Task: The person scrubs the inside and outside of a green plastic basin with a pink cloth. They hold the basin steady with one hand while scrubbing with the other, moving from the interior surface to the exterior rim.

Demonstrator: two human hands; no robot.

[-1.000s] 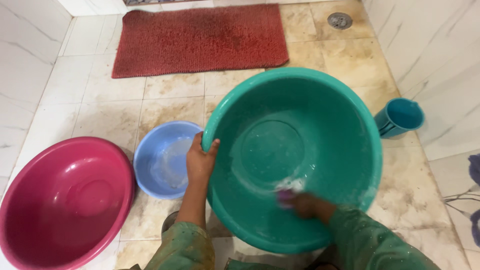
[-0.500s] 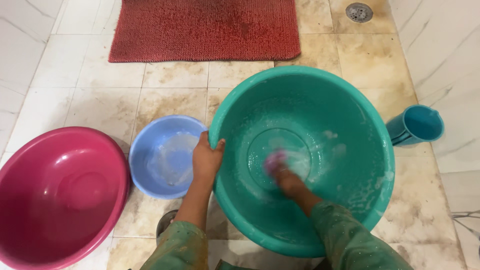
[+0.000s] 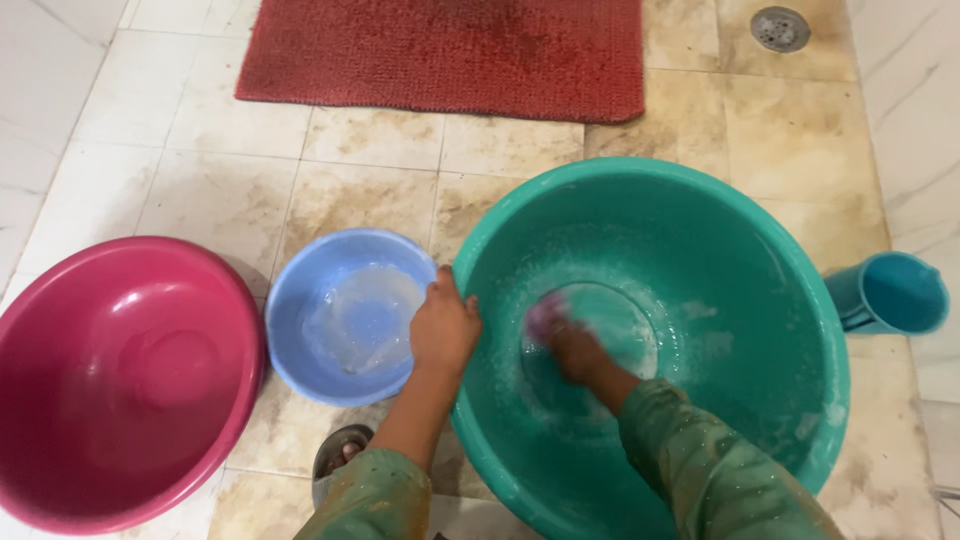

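Loose green sleeves flecked with pale specks, left one stained brownish

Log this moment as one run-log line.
left hand: grips green basin rim | right hand: presses pink scrubber on soapy basin floor | beside: blue bowl, pink basin

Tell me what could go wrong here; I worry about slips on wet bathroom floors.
The green basin is soapy inside and tilted, steadied only by the left hand on its rim, so it might slip free while the right hand scrubs with the pink scrubber. Suds could spill onto the stained tile floor, making it slippery. The blue bowl and teal jug stand close and could get knocked.
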